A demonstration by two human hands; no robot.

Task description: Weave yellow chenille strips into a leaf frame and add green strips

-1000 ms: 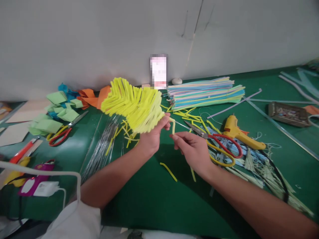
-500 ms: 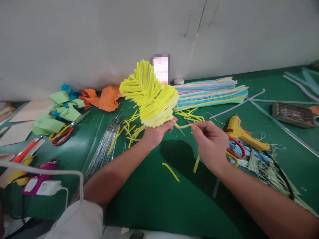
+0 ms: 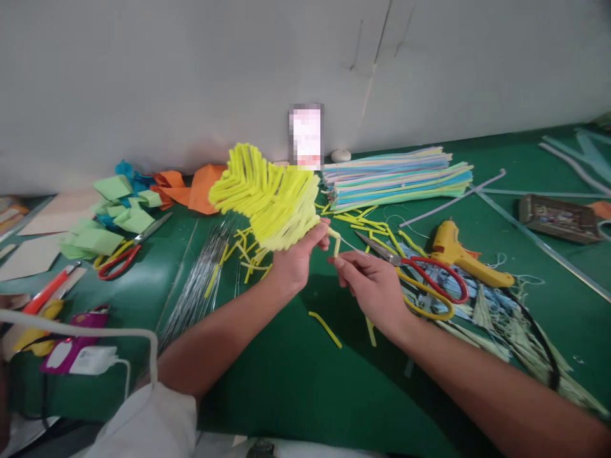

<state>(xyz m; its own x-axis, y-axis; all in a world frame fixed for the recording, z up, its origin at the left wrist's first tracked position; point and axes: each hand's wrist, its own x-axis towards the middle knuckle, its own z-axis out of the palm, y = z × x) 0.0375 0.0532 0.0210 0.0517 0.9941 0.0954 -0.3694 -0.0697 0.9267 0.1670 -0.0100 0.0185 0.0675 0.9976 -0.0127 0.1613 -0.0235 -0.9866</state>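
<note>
A fuzzy yellow shape made of rows of pipe cleaners [image 3: 270,200] is raised over the table, paler toward its lower right edge. My left hand [image 3: 300,251] is closed on its lower end. From that end juts a short pale yellow pipe cleaner piece [image 3: 337,245], bent downward, along with a thin wire. My right hand [image 3: 367,280] pinches the tip of the bent piece between thumb and fingers. Red-and-yellow scissors [image 3: 420,267] lie just beyond my right hand, blades partly apart.
Behind lies a bundle of pastel pipe cleaners [image 3: 396,178]. Yellow cut pieces [image 3: 363,222] are scattered around. A yellow glue gun [image 3: 465,254] rests at right by tassels [image 3: 515,324]. Thin wires [image 3: 203,273], another pair of scissors [image 3: 124,254] and folded green paper [image 3: 100,238] are at left.
The yellow shape has tilted and moved down and left in my left hand. My right hand has moved left and lower, bending the pale strand downward, and more of the scissors shows.
</note>
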